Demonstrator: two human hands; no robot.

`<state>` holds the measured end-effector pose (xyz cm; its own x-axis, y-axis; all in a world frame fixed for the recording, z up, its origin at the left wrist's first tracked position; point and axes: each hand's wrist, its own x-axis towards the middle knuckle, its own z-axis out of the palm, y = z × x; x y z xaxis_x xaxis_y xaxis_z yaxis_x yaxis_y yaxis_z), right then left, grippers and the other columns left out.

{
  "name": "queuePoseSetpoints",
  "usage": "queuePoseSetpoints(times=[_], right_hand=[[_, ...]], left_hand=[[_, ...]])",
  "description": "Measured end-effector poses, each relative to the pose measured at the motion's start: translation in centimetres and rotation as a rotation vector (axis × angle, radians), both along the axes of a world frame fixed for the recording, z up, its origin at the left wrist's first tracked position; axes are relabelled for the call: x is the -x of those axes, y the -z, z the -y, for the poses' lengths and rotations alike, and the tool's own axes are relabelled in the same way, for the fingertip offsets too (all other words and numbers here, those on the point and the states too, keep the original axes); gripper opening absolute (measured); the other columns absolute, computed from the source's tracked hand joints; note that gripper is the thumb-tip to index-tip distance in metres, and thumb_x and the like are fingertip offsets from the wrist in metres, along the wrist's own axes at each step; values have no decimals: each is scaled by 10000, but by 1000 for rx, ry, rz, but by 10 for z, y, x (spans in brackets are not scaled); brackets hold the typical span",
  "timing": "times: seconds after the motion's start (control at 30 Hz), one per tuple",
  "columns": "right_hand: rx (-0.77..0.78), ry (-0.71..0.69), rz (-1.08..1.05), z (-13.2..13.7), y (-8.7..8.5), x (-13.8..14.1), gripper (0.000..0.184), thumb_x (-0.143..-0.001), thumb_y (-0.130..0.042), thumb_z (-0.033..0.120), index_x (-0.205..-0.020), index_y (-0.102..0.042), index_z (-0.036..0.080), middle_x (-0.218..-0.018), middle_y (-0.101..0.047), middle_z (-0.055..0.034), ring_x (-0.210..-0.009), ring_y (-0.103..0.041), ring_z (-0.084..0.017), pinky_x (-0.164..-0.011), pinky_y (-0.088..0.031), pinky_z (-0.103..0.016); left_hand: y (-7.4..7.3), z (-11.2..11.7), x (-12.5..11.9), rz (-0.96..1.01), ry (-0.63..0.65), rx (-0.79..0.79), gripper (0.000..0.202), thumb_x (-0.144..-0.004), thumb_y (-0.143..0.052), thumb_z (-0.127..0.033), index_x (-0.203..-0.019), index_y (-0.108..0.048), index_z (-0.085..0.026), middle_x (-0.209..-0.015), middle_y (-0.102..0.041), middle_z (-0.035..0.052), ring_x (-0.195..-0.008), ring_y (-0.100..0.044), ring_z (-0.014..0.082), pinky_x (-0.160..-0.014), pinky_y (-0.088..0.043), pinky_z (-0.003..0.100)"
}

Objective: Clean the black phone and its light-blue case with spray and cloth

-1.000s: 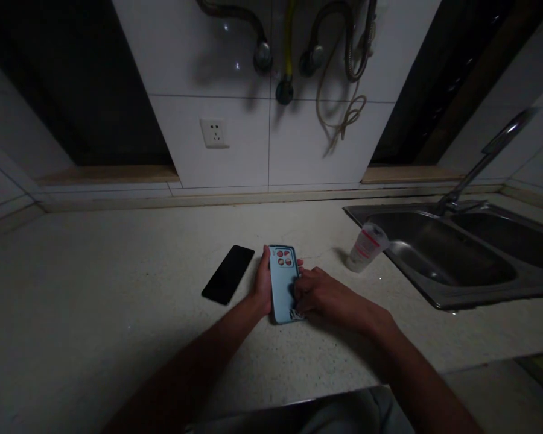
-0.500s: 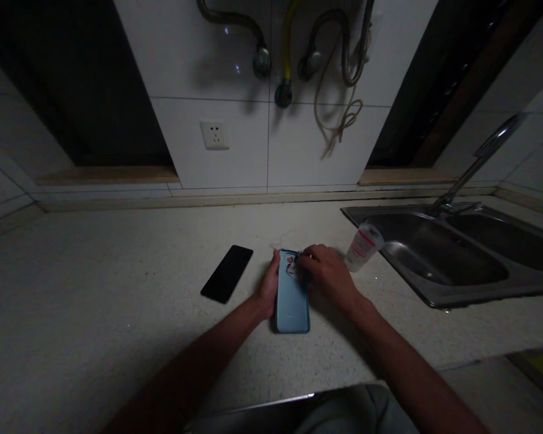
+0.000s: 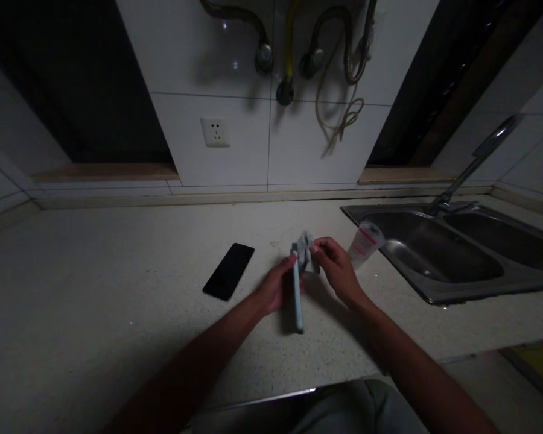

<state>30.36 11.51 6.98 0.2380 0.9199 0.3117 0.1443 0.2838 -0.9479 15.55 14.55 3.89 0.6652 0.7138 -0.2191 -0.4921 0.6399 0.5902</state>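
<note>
My left hand [image 3: 276, 284] grips a light blue phone case [image 3: 298, 301], turned so that its narrow side faces me. Its thumb presses on the near edge of the case, while the other fingers are partly hidden behind. Between finger and thumb, my right hand [image 3: 335, 263] pinches a crumpled greyish tissue [image 3: 305, 250] close against the upper part of the case. A black phone [image 3: 228, 271] lies flat on the counter, left of my left hand. Just right of my right hand is a clear plastic cup [image 3: 365, 242] with red print, leaning beside the sink.
A steel double sink [image 3: 438, 247] with a curved tap [image 3: 479, 157] is set into the speckled counter [image 3: 117, 271] at the right. On the tiled wall behind are a socket [image 3: 215, 132], hoses with valves [image 3: 263, 58] and a looped cord [image 3: 341, 123].
The case has turned from its broad face to its narrow side in my left hand. My right hand has shifted slightly right, and the tissue now shows more fully.
</note>
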Motion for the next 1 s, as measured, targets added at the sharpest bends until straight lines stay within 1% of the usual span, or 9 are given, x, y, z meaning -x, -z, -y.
queuePoseSetpoints(times=[0.1, 0.17, 0.37, 0.5, 0.57, 0.63, 0.8, 0.9, 1.0], right_hand=[[87, -10, -116, -3, 3, 0, 362, -759, -714, 524, -882, -596, 205, -615, -475, 62, -528, -403, -105, -475, -336, -228], [126, -16, -165, -4, 3, 2, 373, -734, -734, 520, -874, -604, 199, -640, -512, 52, -543, -432, -104, -483, -353, -223], [148, -42, -316, -3, 1, 12, 418, -655, -804, 489, -896, -612, 207, -712, -637, 18, -615, -564, -141, -553, -460, -250], [156, -88, -326, -6, 16, 16, 416, -666, -807, 492, -891, -606, 206, -722, -656, 18, -601, -574, -141, -550, -457, -252], [156, -87, -252, -8, 24, 13, 377, -722, -779, 488, -905, -616, 201, -718, -645, 22, -591, -556, -134, -537, -429, -241], [98, -27, -91, -9, 29, 8, 315, -790, -732, 471, -921, -650, 197, -744, -643, 10, -628, -560, -145, -555, -427, -250], [-170, 144, 404, -5, 21, -6, 187, -897, -634, 341, -956, -745, 203, -938, -654, -67, -863, -599, -205, -744, -488, -335], [-227, 104, 610, -3, 18, -7, 239, -927, -578, 255, -1099, -740, 225, -906, -629, -72, -848, -576, -210, -735, -476, -348], [-218, -41, 777, -1, 17, -5, 305, -946, -529, 209, -1188, -714, 226, -883, -621, -79, -815, -567, -206, -716, -463, -341]], left_hand=[[-2, 3, -2, -13, -65, -102, 399, -641, -891, -243, -941, -646, -146, -789, -675, 24, -639, -616, 125, -678, -501, 259], [-3, 2, -2, -27, -91, -117, 432, -615, -903, -216, -958, -654, -130, -838, -700, 52, -694, -645, 150, -725, -511, 284], [-4, 0, -2, -20, -221, -76, 304, -614, -855, -111, -858, -674, -122, -790, -716, 48, -708, -669, 169, -774, -515, 310], [-5, 2, -1, 7, -96, 21, 219, -728, -751, -133, -937, -688, -120, -856, -744, 88, -768, -710, 212, -859, -535, 368], [-5, 2, -1, 43, -31, 85, 161, -778, -704, -147, -935, -684, -119, -861, -747, 103, -831, -723, 238, -901, -534, 393], [-4, 1, 0, 77, -15, 124, 129, -819, -669, -159, -942, -683, -121, -858, -748, 106, -893, -726, 255, -932, -527, 408], [-1, 0, 0, 107, 13, 166, 102, -845, -670, -173, -923, -693, -111, -858, -746, 113, -891, -726, 253, -936, -523, 401], [-2, 2, -1, 99, 65, 164, 143, -866, -678, -241, -902, -695, -103, -847, -741, 119, -859, -726, 243, -912, -531, 382], [-4, 2, -1, 85, 49, 173, 288, -911, -627, -389, -915, -699, -110, -807, -733, 110, -842, -725, 246, -883, -542, 384]])
